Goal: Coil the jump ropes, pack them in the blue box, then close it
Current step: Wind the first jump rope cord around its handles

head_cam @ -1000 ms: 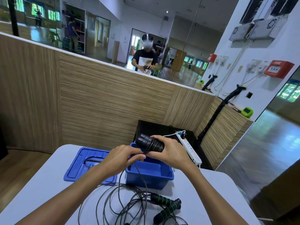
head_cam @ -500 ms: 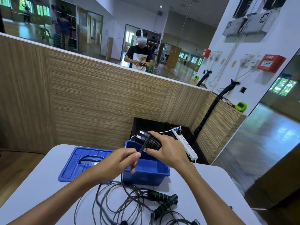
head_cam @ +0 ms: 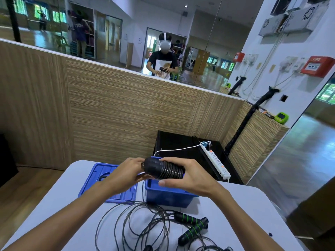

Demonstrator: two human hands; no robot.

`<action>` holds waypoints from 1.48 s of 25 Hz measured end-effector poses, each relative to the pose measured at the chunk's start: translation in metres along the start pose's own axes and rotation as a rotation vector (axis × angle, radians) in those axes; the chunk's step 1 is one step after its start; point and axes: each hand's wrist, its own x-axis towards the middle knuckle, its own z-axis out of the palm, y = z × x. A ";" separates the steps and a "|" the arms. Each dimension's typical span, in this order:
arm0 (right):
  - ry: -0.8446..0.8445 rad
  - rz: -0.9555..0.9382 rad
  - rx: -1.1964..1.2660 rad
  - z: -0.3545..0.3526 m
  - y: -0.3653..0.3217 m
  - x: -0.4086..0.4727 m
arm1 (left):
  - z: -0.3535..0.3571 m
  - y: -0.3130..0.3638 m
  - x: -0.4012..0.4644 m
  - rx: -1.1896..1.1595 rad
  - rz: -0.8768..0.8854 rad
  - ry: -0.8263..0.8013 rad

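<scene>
Head view: looking forward and down over a pale grey desk (head_cam: 241,205) set against a wood-grain partition.
Right hand (head_cam: 188,176): fingers and thumb curled round a black handle bundle wound with thin black rope (head_cam: 164,170); bundle held in the air just above the far rim of the box.
Left hand (head_cam: 125,173): at 9 o'clock of the bundle, fingers curled against its rounded end; whether they pinch the rope there I cannot tell, as the fingertips are hidden behind it.
Blue plastic box (head_cam: 168,195): open, sitting on the desk at centre, directly below the hands; inside mostly hidden.
Blue plastic lid (head_cam: 101,176): lying flat on the desk at 9 o'clock of the box, just beside it, partly covered by the left forearm.
Loose black rope loops (head_cam: 137,221): sprawled on the desk at 6 to 7 o'clock of the box; one strand rises toward the hands.
Black handles with green bands (head_cam: 192,226): two, lying crossed on the desk at 5 o'clock of the box, tangled with the loops.
White power strip (head_cam: 216,161): on a black cabinet at 1 o'clock of the box, beyond the desk edge; a white cable is plugged in.
Mirror above partition: reflects a person standing with both hands together at chest height.
</scene>
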 end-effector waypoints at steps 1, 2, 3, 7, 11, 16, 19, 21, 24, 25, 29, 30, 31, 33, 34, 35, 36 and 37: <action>-0.025 -0.016 -0.010 0.000 -0.001 -0.002 | 0.002 -0.002 0.004 0.004 -0.016 -0.008; -0.045 -0.034 -0.043 0.001 -0.003 -0.004 | 0.001 -0.001 0.006 0.017 -0.021 -0.038; -0.056 -0.047 -0.075 0.001 -0.004 -0.005 | 0.000 0.002 0.008 0.035 -0.013 -0.069; -0.014 -0.072 -0.062 -0.004 -0.007 -0.010 | -0.007 0.009 0.014 0.088 -0.054 -0.067; -0.022 -0.102 -0.197 -0.001 -0.012 -0.012 | -0.014 0.016 0.014 0.139 0.146 -0.066; -0.024 -0.075 -0.446 0.002 -0.023 -0.011 | -0.032 0.011 0.018 0.259 0.276 0.049; -0.014 -0.097 -0.462 0.010 -0.026 -0.011 | -0.038 0.008 0.017 0.294 0.302 0.109; 0.026 -0.118 -0.435 0.014 -0.027 -0.011 | -0.044 0.006 0.017 0.323 0.329 0.096; 0.004 -0.147 -0.458 0.017 -0.027 -0.010 | -0.054 0.008 0.022 0.472 0.484 0.020; -0.005 -0.154 -0.473 0.017 -0.026 -0.008 | -0.057 0.008 0.025 0.530 0.525 0.021; 0.013 -0.118 -0.533 0.017 -0.022 -0.004 | -0.066 0.018 0.028 0.738 0.561 0.074; 0.011 -0.097 -0.562 0.018 -0.022 -0.004 | -0.068 0.024 0.028 0.773 0.572 0.065; 0.007 -0.077 -0.592 0.021 -0.021 -0.003 | -0.069 0.028 0.028 0.794 0.586 0.052; 0.006 -0.045 -0.636 0.028 -0.019 -0.002 | -0.071 0.036 0.027 0.811 0.579 0.006; 0.015 -0.028 -0.644 0.031 -0.020 -0.001 | -0.072 0.040 0.027 0.805 0.555 -0.017; 0.028 -0.009 -0.651 0.033 -0.021 0.001 | -0.072 0.045 0.027 0.796 0.525 -0.033; 0.037 0.010 -0.660 0.035 -0.022 0.003 | -0.072 0.051 0.027 0.812 0.481 -0.071; 0.040 0.025 -0.671 0.037 -0.023 0.005 | -0.072 0.056 0.027 0.836 0.415 -0.147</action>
